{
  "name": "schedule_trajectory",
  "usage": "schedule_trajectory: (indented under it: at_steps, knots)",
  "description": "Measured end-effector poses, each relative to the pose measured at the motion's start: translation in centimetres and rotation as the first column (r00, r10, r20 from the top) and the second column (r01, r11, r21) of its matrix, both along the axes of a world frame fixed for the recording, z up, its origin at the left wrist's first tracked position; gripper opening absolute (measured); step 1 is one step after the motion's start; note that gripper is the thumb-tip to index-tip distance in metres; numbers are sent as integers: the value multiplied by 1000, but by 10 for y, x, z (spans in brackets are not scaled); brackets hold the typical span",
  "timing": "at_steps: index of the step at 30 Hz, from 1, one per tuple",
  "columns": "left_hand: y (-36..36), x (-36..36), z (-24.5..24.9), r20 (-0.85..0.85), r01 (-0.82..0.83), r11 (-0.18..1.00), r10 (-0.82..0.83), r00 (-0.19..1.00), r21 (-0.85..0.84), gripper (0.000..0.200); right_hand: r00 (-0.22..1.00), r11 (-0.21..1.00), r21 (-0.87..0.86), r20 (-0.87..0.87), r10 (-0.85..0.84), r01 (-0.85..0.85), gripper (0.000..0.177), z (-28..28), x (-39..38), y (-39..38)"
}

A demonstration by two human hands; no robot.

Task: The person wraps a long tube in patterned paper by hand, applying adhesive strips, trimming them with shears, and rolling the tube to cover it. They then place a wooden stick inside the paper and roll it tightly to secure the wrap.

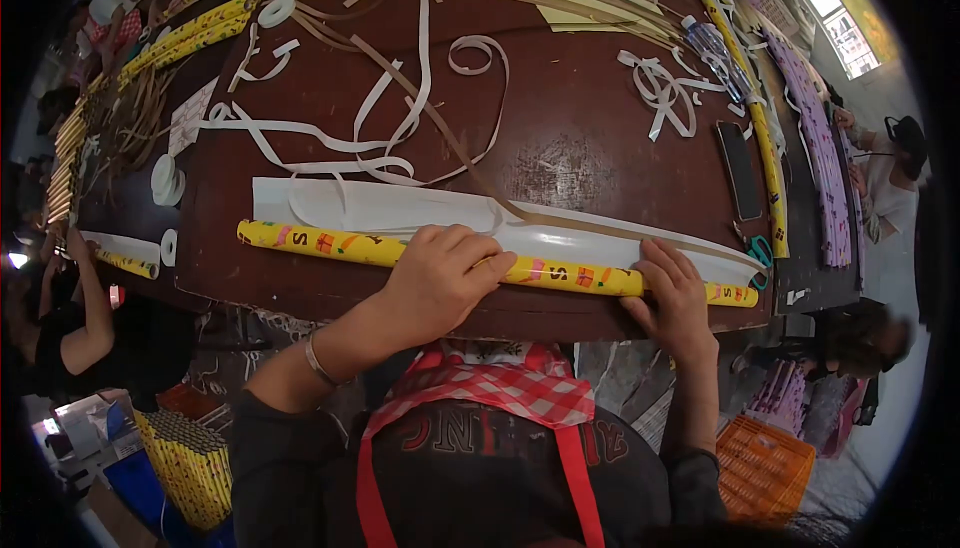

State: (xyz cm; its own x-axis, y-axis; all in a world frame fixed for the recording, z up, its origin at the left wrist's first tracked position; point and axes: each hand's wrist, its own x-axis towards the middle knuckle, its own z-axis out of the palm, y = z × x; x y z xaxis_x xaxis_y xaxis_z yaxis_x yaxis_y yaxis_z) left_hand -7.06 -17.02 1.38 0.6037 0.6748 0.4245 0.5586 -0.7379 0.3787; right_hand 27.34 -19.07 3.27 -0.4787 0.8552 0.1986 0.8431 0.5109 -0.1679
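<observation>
A roll of yellow printed wrapping paper point(572, 276) lies along the table's front edge, with its white underside point(385, 208) spread out behind it. My left hand point(445, 276) is closed over the roll left of its middle, thumb and fingers pressed on it. Nearer its right end, my right hand point(670, 290) grips the roll, fingers over the top and thumb in front. A brown strip point(590, 227) runs across the white sheet. Teal-handled scissors point(760, 250) lie just beyond the sheet's right end.
White tape strips point(330, 138) curl over the dark red table point(560, 78). A phone point(738, 170), a plastic bottle point(712, 48) and a yellow roll point(768, 163) lie at right. White tape rolls point(168, 180) stand at left. People work on both sides; an orange crate point(765, 468) stands below.
</observation>
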Motion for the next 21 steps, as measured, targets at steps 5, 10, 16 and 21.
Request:
schedule_trajectory:
  at_steps: [5,10,16,21]
  knots:
    - [3,3,3,25,-9,1000,9,1000,-29,36,992,994,13,-59,113,-112,48,-2,-53,12]
    - [7,3,5,30,8,998,-6,1000,-58,36,988,988,60,-65,143,-139,48,-7,-75,19]
    - [9,6,14,138,-82,983,106,985,-164,35,989,990,74,-75,125,-119,48,-10,-75,19]
    - [25,-1,18,152,-162,942,213,965,-294,25,991,991,77,-68,117,-112,47,-10,-75,19]
